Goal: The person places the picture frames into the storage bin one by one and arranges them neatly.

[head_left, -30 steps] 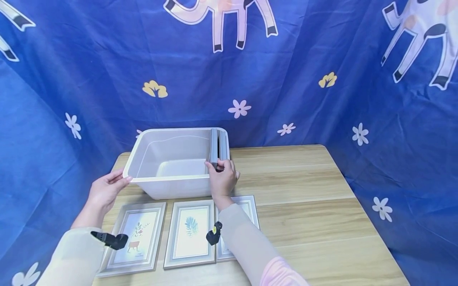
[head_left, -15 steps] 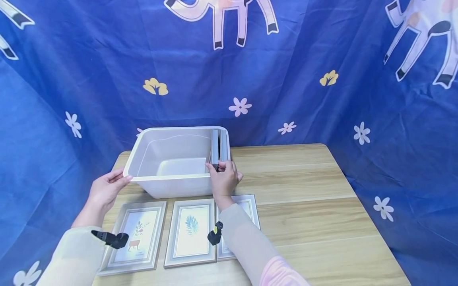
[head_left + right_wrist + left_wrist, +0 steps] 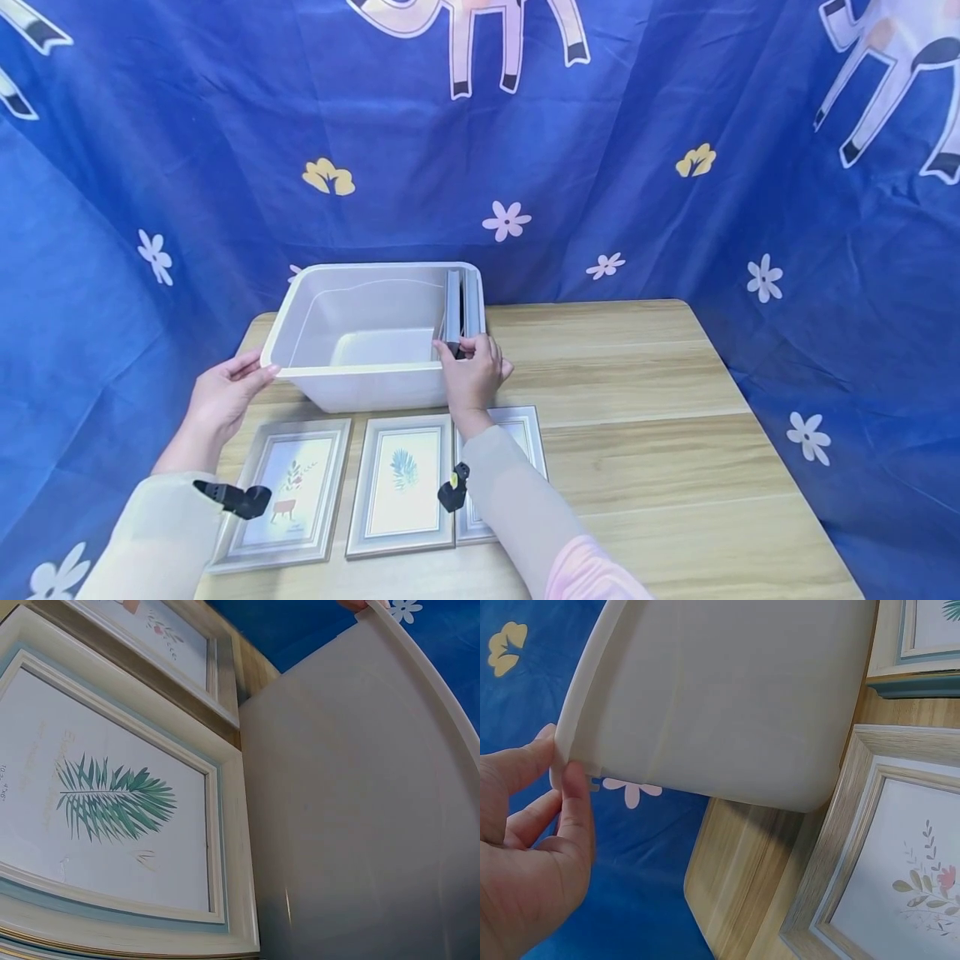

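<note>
A white plastic bin (image 3: 367, 387) stands at the back of the wooden table. My left hand (image 3: 225, 396) pinches its rim at the front left corner; the left wrist view shows thumb and fingers of that hand (image 3: 536, 832) on the rim. Inside the bin, two grey picture frames stand on edge side by side against the right wall. With thumb and fingers, my right hand (image 3: 474, 375) grips the near end of the inner picture frame (image 3: 452, 304). The outer picture frame (image 3: 471, 300) is right beside it. The right wrist view does not show the right hand.
In front of the bin, three picture frames lie flat: one with a potted plant (image 3: 288, 492), one with a leaf (image 3: 402, 487), and one (image 3: 517, 425) partly under my right forearm. Bare wood table (image 3: 637, 433) extends right. A blue printed curtain (image 3: 570, 167) surrounds the table.
The head view has tilted slightly, shifting the whole scene a little. Both hands keep their holds on the bin rim and the picture frame, with hardly any visible movement.
</note>
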Motion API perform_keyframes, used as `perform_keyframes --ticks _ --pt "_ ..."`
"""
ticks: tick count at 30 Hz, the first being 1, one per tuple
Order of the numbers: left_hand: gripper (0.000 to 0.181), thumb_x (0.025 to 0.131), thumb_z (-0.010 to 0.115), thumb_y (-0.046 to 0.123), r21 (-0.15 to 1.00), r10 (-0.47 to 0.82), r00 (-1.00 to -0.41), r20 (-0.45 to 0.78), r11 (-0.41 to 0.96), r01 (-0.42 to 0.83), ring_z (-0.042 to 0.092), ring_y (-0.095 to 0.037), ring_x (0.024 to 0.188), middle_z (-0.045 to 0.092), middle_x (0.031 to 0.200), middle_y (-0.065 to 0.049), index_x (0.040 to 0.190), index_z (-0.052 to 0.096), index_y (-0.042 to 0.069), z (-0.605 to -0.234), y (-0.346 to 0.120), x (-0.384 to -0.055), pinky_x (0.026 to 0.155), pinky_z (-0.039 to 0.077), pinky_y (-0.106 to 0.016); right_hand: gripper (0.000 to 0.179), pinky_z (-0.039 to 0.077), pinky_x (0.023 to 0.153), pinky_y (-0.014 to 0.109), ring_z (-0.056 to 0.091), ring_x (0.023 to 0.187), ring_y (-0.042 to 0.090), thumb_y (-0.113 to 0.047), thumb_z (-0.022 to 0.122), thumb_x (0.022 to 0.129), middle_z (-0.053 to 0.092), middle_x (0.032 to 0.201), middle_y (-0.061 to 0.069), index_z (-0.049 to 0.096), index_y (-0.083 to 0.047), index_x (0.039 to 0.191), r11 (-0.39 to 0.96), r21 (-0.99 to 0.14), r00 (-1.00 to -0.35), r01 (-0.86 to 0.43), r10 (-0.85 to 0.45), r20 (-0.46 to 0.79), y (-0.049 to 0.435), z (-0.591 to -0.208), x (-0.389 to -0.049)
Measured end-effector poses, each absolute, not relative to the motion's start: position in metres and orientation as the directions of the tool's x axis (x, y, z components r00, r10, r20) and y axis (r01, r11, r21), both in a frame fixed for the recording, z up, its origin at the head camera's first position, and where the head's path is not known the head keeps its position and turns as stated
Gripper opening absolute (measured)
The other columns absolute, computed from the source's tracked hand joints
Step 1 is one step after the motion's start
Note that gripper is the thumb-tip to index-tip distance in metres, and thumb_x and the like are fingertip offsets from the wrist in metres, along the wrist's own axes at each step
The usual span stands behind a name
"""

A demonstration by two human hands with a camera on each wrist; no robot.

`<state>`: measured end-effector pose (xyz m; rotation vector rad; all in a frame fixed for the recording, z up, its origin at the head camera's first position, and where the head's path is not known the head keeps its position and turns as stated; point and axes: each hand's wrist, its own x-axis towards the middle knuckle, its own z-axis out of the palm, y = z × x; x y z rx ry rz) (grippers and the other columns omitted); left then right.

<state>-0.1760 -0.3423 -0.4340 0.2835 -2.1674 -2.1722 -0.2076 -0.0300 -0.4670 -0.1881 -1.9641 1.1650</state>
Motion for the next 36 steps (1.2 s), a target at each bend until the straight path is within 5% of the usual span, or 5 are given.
perform_keyframes --ticks 24,31,36 --pt "0.078 0.086 0.071 0.008 0.996 -0.175 -0.981 -0.087 -0.014 -0.086 0.062 0.004 0.076 0.064 0.085 0.015 0.139 0.022 -0.02 -0.432 -0.341 -0.175 0.072 0.052 -0.011 0.033 0.035 0.076 0.034 0.056 0.066 0.01 -0.03 0.087 0.068 0.061 0.077 -0.006 0.063 -0.013 0.083 0.364 -0.846 -0.692 -0.389 0.491 0.529 -0.019 -0.469 -0.203" --pt "0.077 0.086 0.071 0.008 0.996 -0.172 -0.981 -0.084 -0.013 -0.083 0.061 0.004 0.077 0.063 0.085 0.015 0.139 0.022 -0.02 -0.433 -0.342 -0.176 0.072 0.052 -0.011 0.03 0.049 0.067 0.027 0.059 0.069 0.015 -0.024 0.084 0.073 0.065 0.086 -0.001 0.065 -0.009 0.09 0.261 -0.849 -0.77 -0.458 0.361 0.527 -0.002 -0.467 -0.2" --pt "0.077 0.087 0.07 0.008 0.996 -0.169 -0.982 -0.087 -0.004 -0.087 0.061 0.004 0.077 0.063 0.086 0.015 0.139 0.022 -0.02 -0.433 -0.342 -0.176 0.071 0.052 -0.01 0.031 0.055 0.066 0.038 0.06 0.075 0.026 -0.015 0.083 0.076 0.064 0.094 0.009 0.064 -0.004 0.098 0.194 -0.836 -0.81 -0.513 0.212 0.547 0.015 -0.471 -0.199"
